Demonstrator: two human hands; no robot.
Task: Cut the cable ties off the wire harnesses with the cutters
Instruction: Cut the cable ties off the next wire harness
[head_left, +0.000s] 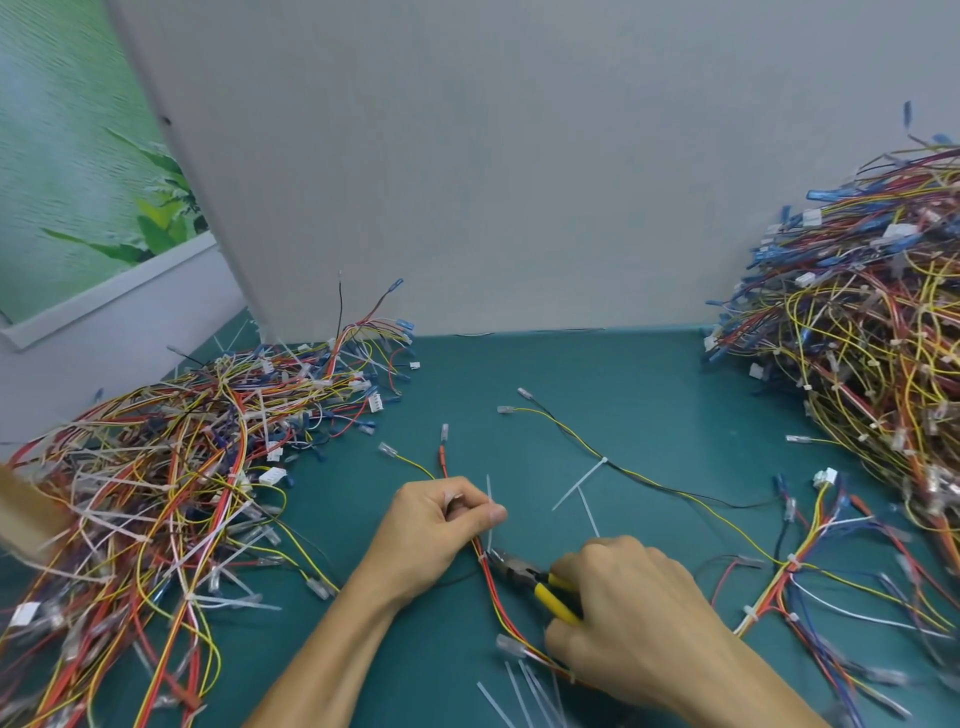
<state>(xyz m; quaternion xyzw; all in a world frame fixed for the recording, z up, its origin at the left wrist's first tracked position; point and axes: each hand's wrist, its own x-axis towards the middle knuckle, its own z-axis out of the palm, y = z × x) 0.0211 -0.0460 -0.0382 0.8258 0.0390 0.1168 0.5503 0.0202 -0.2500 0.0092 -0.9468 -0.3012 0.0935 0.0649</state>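
The left forearm (332, 644) and the right forearm (753, 696) both reach in bare from the lower edge. The left hand (441, 525) lies knuckles up, fingers curled under, thumb pressed to the forefinger, apparently pinching a thin bundle of wires (485, 569). Just beside it, the right hand (628, 597), back upward, wraps its fingers round the yellow handles of the cutters (524, 574).

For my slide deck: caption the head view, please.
Left hand pinches a cable tie on a harness while right hand holds yellow-handled cutters at it.

Single head-worn wide-angle view, facing forward and down; close over the left hand (431, 530), right hand (639, 613) and table (623, 374).
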